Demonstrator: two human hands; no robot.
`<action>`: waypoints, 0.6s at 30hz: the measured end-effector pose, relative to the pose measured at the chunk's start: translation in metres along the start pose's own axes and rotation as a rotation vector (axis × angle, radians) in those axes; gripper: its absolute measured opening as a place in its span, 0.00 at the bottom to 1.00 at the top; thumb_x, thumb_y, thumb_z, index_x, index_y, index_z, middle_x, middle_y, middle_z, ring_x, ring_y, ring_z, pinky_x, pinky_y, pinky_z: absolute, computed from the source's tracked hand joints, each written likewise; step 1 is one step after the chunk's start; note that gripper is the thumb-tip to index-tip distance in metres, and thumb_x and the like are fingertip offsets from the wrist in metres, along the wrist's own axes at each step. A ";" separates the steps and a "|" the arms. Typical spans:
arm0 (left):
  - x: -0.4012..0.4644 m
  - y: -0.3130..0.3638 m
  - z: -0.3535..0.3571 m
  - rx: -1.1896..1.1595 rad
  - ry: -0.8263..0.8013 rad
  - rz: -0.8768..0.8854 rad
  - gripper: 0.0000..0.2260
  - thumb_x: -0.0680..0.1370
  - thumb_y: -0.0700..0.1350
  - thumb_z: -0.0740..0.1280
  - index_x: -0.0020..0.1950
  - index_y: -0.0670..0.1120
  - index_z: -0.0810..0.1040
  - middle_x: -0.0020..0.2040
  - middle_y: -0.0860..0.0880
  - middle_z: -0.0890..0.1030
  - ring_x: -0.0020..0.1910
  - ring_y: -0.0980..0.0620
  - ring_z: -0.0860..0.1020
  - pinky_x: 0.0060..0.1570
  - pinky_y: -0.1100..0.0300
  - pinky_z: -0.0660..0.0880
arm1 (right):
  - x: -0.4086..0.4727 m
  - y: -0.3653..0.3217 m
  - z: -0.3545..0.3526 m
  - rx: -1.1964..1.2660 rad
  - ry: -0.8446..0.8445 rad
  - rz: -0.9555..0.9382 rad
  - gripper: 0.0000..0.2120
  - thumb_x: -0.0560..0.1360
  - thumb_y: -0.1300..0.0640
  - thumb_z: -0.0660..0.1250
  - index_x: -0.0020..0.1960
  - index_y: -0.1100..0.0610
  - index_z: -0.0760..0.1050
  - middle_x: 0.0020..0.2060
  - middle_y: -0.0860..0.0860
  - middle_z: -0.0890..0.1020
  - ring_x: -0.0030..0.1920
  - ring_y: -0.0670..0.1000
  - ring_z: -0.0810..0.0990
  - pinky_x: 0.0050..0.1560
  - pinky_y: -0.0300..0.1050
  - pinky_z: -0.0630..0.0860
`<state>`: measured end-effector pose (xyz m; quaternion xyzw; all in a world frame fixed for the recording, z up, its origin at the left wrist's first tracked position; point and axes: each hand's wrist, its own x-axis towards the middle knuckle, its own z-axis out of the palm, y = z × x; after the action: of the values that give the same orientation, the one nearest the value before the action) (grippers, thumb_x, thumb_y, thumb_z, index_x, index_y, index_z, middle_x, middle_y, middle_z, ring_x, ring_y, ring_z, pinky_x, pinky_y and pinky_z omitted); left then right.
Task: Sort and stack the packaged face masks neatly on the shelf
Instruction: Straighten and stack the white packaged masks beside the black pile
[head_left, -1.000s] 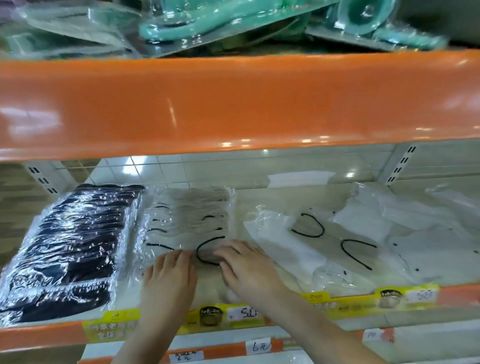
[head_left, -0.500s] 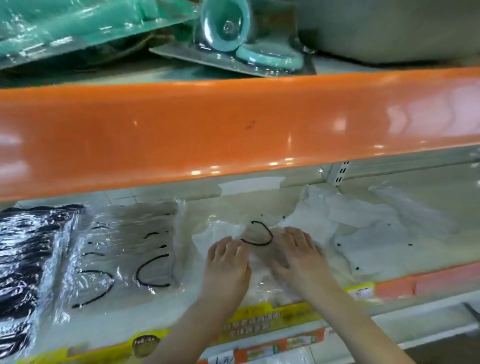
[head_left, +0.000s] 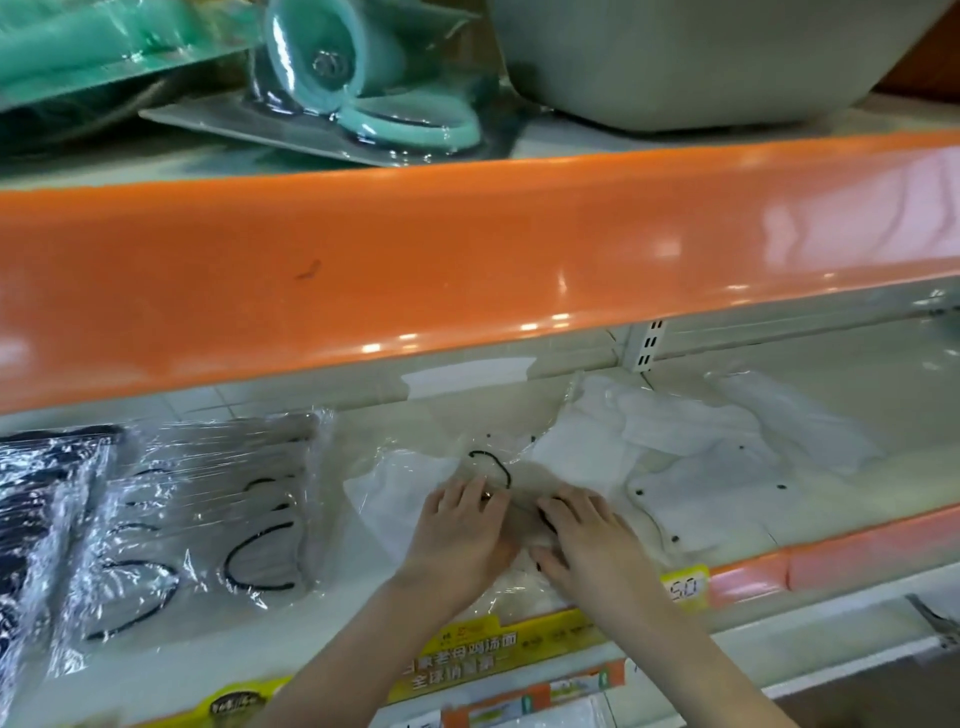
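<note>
Both hands are pressing on a clear mask packet lying on the shelf. The left hand and right hand are lying flat, fingers straight, gripping nothing.

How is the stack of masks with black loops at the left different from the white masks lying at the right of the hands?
The stack with black loops lies squared up in a shiny clear wrap; the white masks lie loose, spread and overlapping at angles. The stack's black ear loops show plainly as curves; on the white masks only small dark dots show. No hand touches either group. Both lie flat on the same lower shelf.
</note>
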<state>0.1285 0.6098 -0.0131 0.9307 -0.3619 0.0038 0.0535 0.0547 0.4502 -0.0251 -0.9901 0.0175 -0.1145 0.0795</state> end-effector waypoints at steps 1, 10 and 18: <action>0.000 0.001 -0.002 -0.015 -0.026 0.008 0.24 0.74 0.59 0.57 0.64 0.47 0.74 0.62 0.47 0.74 0.61 0.44 0.74 0.57 0.51 0.70 | -0.001 -0.001 0.000 -0.004 0.022 -0.001 0.19 0.67 0.45 0.59 0.48 0.54 0.80 0.49 0.51 0.81 0.48 0.54 0.81 0.41 0.47 0.79; -0.003 -0.002 -0.002 -0.170 0.124 -0.054 0.20 0.69 0.46 0.68 0.61 0.50 0.75 0.51 0.51 0.79 0.47 0.47 0.80 0.42 0.56 0.75 | 0.013 0.002 -0.011 0.014 0.167 -0.022 0.21 0.56 0.68 0.79 0.45 0.54 0.80 0.35 0.48 0.79 0.33 0.51 0.80 0.22 0.41 0.73; -0.004 -0.011 -0.034 -0.285 0.453 -0.122 0.11 0.76 0.46 0.59 0.46 0.49 0.82 0.42 0.55 0.82 0.41 0.53 0.81 0.30 0.62 0.73 | 0.019 -0.019 -0.037 0.107 0.377 -0.117 0.18 0.63 0.69 0.75 0.51 0.58 0.80 0.40 0.50 0.81 0.37 0.52 0.81 0.27 0.40 0.73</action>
<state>0.1341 0.6242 0.0196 0.9092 -0.2811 0.1575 0.2635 0.0649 0.4618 0.0175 -0.9448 -0.0315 -0.3030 0.1206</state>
